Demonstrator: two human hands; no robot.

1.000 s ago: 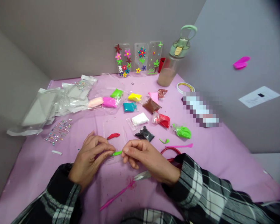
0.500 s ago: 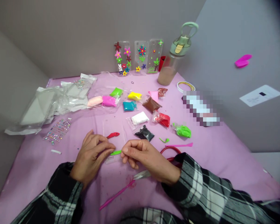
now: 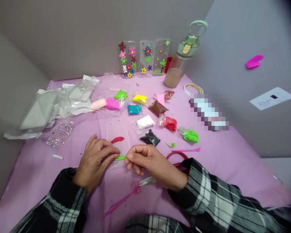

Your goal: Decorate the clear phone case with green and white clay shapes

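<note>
My left hand and my right hand meet over a clear phone case lying flat on the pink tablecloth. Between their pinched fingertips lies a small bright green clay strip, each hand holding one end. A red clay shape sits on the case just beyond my left fingers. Both sleeves are black-and-white plaid.
Bagged clay lies beyond: pink, yellow, teal, white, black, red, green. Decorated cases lean on the wall beside a bottle. A pink tool lies near me; gem stickers sit left.
My hands have barely moved, still pinching the green strip. The view has tilted slightly, so everything sits a little higher in the frame.
</note>
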